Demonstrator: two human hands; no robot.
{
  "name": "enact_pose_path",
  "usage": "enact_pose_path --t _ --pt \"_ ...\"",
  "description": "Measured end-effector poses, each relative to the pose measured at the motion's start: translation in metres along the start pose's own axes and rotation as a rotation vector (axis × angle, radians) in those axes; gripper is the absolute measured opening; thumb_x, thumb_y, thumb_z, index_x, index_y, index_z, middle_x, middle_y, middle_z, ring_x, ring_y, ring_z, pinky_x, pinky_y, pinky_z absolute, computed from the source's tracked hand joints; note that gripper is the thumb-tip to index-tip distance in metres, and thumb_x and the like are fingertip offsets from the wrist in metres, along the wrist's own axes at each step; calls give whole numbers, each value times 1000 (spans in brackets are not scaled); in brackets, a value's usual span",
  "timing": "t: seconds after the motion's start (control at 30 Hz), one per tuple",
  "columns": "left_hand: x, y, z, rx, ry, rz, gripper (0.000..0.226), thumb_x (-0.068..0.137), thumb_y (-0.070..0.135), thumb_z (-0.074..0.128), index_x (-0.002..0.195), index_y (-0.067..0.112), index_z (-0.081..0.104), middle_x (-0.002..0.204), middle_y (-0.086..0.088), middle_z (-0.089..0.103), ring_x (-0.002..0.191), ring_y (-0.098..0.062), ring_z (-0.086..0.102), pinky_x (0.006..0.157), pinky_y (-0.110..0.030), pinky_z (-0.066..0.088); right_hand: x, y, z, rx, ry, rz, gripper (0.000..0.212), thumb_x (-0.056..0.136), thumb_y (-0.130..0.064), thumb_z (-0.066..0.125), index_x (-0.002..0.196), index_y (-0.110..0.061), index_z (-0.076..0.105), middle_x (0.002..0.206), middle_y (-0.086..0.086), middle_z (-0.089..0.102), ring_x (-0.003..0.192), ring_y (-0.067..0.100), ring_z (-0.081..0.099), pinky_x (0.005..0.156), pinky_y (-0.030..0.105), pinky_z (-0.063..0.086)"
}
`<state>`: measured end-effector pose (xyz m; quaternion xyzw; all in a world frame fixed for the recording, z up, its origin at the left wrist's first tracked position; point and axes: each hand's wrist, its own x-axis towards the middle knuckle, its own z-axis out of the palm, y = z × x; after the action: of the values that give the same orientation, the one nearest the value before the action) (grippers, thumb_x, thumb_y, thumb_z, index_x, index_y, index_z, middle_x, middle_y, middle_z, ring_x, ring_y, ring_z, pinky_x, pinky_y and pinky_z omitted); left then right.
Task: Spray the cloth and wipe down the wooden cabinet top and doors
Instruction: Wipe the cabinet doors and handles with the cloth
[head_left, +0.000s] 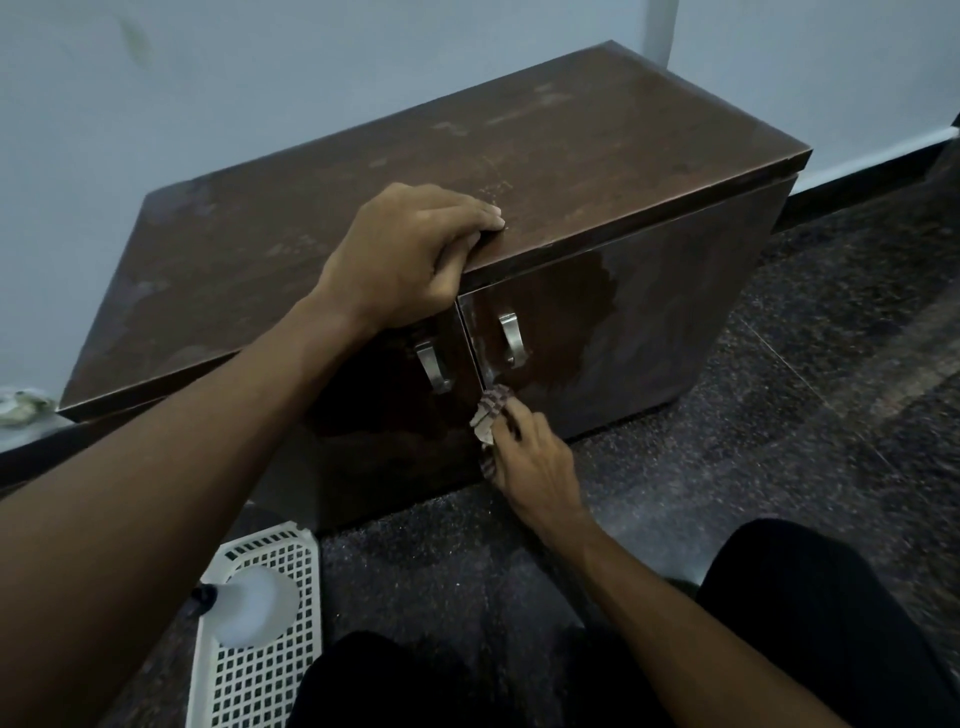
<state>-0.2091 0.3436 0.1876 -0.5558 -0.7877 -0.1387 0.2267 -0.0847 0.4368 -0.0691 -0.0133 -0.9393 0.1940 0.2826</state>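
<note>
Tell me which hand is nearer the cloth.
Right. The right hand grips the cloth low on the doors; the left hand holds the cabinet top front edge, above it.

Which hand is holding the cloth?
The right hand, down low, grips the cloth; the left hand holds only the edge of the cabinet top.

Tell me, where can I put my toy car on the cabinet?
The cabinet top is bare right of the left hand, out to the far corner by the wall, and also left of that arm. It is crowded at the middle front edge, which that hand grips, and by the doors, where the right hand holds the cloth.
</note>
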Motion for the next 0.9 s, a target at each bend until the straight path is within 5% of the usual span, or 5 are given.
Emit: enact_pose_path --t 0.3,0.53,0.6,0.73,0.9 --pt "0 -1 2 -2 4 -15 27 91 9 58 110 10 77 114 -4 75 106 -20 71 87 -40 57 43 -32 -30 44 185 13 34 84 -8 57 117 -4 65 135 4 41 80 24 56 56 30 48" --pt "-1 0 -1 22 -50 -4 50 89 53 68 116 12 75 119 -2 73 111 -18 68 94 -38 53 3 -11 -2 -6 48 20 32 78 -6 67 110 -4 65 133 7 45 76 27 55 49 36 52" --pt "-2 -2 0 31 -57 4 50 87 52 70 116 13 75 120 -1 73 112 -18 68 95 -39 52 3 -14 1 0 21 56 38 74 -7 76 110 -4 66 134 6 43 76 26 56 49 35 52" --pt "-1 -5 0 -21 -66 -43 45 91 51 66 117 16 75 121 2 73 113 -13 67 96 -40 52 35 -36 -23 47 150 50 33 85 -9 55 115 -3 66 135 4 41 76 26 56 52 35 52" --pt "1 -7 1 -126 -4 -82 28 100 23 53 112 12 77 117 0 74 110 -15 69 92 -40 54 72 -75 -65 111 266 161 29 86 -10 52 111 -6 68 134 7 50 91 27 64 54 33 54"
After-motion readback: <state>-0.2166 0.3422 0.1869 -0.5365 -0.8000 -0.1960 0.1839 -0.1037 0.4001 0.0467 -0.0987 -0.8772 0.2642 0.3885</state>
